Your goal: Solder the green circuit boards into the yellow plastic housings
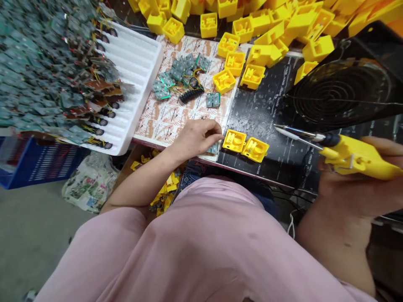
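Note:
My left hand (197,136) rests at the near table edge with its fingers curled over a small green circuit board (213,148). Its fingertips touch a yellow plastic housing (234,140); a second housing (255,149) lies just to the right on the black mat (261,113). My right hand (362,184) grips a yellow soldering gun (355,157) whose metal tip (292,131) points left, above the mat and apart from the housings.
Loose green boards (181,73) and a black coiled part (190,95) lie on patterned paper. A white tray (132,79) holds wired boards at left. Yellow housings (267,25) pile along the back. A black fan (343,90) stands at right, a blue crate (37,161) below left.

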Demonstrator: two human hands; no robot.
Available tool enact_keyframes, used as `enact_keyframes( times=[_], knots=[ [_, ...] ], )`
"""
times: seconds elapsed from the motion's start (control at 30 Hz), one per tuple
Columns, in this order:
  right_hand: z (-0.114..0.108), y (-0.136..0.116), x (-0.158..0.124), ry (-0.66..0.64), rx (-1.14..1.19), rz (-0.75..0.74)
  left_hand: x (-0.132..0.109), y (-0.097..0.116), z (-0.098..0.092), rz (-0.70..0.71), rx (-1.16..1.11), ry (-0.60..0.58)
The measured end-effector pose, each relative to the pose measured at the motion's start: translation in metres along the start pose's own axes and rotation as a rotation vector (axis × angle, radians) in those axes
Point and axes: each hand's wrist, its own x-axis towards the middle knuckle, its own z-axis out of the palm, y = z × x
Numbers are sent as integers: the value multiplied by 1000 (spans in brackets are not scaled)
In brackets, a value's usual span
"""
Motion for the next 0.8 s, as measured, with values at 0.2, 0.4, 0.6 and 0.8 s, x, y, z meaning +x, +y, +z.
enact_keyframes(
  times=[0.2,0.4,0.6,0.8],
  knots=[
    [22,-17,-24,6,-64,-261,-1,9,-4,-47,-59,-17],
    [16,-35,-47,-380,-259,-308,12,17,2,-21,132,-67],
    [19,-40,-46,-579,-406,-470,14,15,5,7,289,-102],
    [26,-52,-39,-666,-501,-569,17,19,4,45,414,-139]
  ],
)
